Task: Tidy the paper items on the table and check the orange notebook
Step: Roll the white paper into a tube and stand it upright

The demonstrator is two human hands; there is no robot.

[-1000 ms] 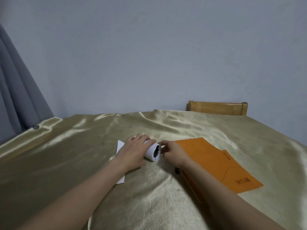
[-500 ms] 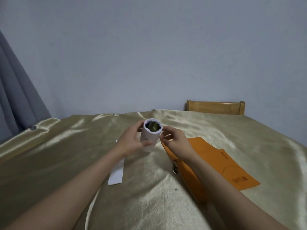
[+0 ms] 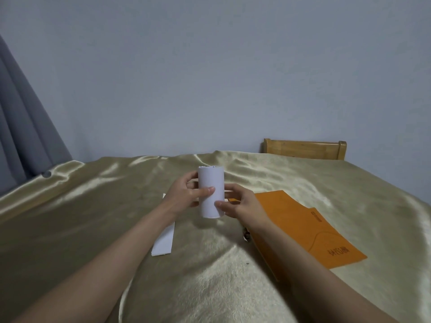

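Gold satin cloth [image 3: 93, 217] covers the bench, with a pale blue wall behind. Change: the white rolled paper tube [image 3: 211, 192], lying sideways on the cloth a second ago, is now upright and raised above the bench. The left hand [image 3: 184, 194] wraps it from the left; the right hand [image 3: 240, 203] pinches it from the right, so both grips are closed on the tube. Judgement: the roll is being squared up; tidying is under way, and the notebook check is not yet begun. The flat orange notebook [image 3: 303, 227] lies closed, right of the hands. A white paper strip [image 3: 164, 241] is partly covered by the left forearm. The tube's interior is hidden, and the notebook's printed text is illegible.
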